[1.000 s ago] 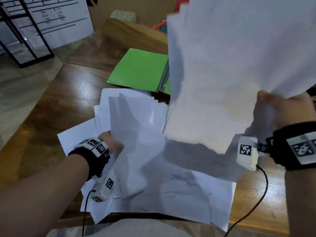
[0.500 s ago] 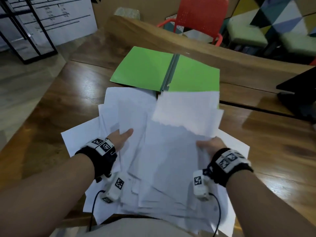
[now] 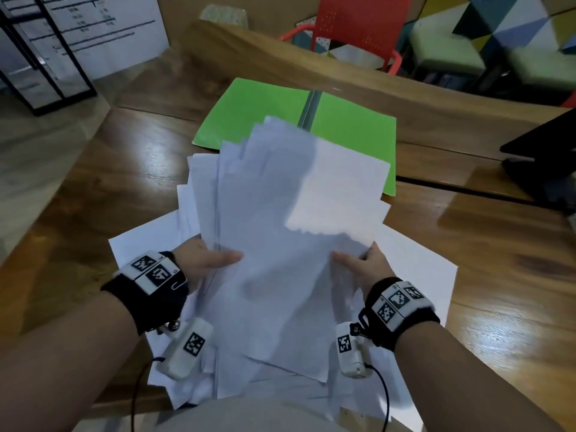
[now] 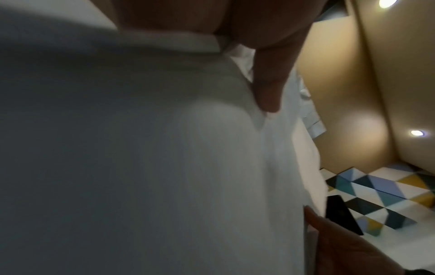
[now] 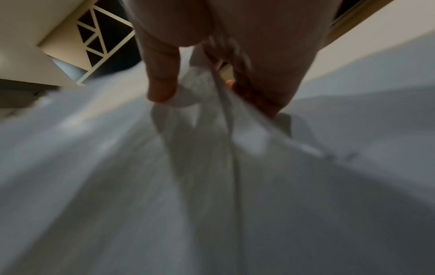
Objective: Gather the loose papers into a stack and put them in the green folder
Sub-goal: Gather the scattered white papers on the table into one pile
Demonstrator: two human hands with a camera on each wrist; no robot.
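Head view: left hand (image 3: 202, 263) and right hand (image 3: 363, 265) each clamp side edge of uneven paper bundle (image 3: 280, 244), thumbs on top, bundle raised above more loose sheets (image 3: 417, 275) on wooden table (image 3: 93, 188). Green folder (image 3: 249, 113) lies open beyond, far end of bundle overlapping it.

Left wrist view: thumb (image 4: 270, 81) pressed on paper (blurred).

Right wrist view: thumb (image 5: 162, 81) and fingers (image 5: 270, 74) pinch sheet edges between them.

Bare wooden table (image 3: 118, 188) left of the green folder (image 3: 249, 116); black object (image 3: 542, 157) at far right.
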